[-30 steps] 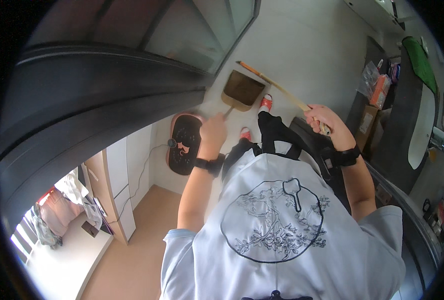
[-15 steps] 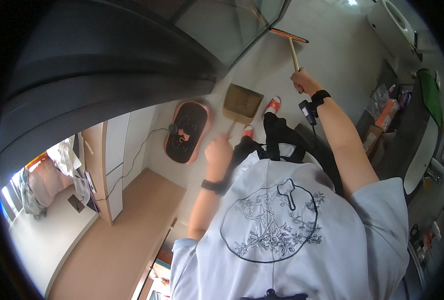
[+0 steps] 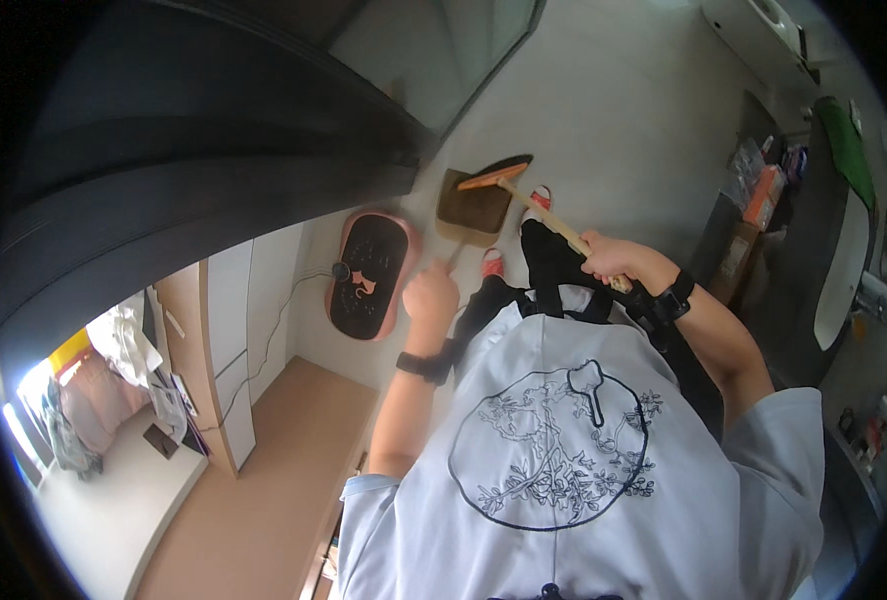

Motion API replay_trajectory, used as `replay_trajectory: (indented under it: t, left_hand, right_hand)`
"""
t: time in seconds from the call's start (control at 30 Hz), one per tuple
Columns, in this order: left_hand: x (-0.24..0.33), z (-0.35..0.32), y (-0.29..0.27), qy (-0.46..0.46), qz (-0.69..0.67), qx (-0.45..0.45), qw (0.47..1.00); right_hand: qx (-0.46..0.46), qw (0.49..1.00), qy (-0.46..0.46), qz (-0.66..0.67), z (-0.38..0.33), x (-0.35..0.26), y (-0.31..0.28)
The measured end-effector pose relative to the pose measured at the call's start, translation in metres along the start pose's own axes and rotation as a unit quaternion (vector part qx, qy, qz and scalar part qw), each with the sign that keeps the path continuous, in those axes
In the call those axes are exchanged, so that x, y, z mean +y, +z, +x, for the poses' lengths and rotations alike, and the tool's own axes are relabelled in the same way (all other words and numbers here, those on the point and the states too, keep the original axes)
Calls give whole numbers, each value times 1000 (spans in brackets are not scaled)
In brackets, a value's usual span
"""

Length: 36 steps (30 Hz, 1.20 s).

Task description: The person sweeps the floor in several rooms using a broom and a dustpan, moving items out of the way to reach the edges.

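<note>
One pale floor (image 3: pixel 644 130) spreads under everything. On it, one pink-rimmed oval mat (image 3: pixel 369 275) with a dark centre lies left of one brown dustpan (image 3: pixel 471 207). One broom (image 3: pixel 509 178), orange head against the dustpan's far edge, wooden handle slanting back to the right hand (image 3: pixel 609 258), which is clenched round it. The left hand (image 3: pixel 432 297) is fisted on the dustpan's thin handle, just near the mat. Two red-toed slippers (image 3: pixel 492 264) peek out below. Two dark wristbands (image 3: pixel 676 298), one per wrist.

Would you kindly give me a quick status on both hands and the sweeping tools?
Right hand gripping broom handle. Left hand holding dustpan handle. Broom head at dustpan's far edge. Pink-rimmed oval machine alongside, left.
</note>
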<state>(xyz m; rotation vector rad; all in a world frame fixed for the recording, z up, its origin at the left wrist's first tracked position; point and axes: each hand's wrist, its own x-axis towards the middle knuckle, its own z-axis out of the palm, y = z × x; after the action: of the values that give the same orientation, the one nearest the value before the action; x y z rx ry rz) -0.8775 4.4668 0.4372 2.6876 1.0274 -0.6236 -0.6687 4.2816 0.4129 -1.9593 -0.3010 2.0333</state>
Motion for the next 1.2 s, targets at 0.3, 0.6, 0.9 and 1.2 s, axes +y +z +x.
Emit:
replay_trajectory:
  t: [0.3,0.6,0.9,1.2]
  left_hand:
    - [6,-1,1,-8,-31,-21,999]
    - [2,-1,-9,-2,-33,-25,999]
    - [21,24,-11,40,16,-32,999]
    - [1,43,-14,1,30,-54,998]
  right_hand:
    - [-40,956,-2,289,-34,4,-39]
    - [172,906,-55,382,10,27,-77]
    - [284,882,-38,374,104,91,-95]
    - [178,950,46,254,19,44,32]
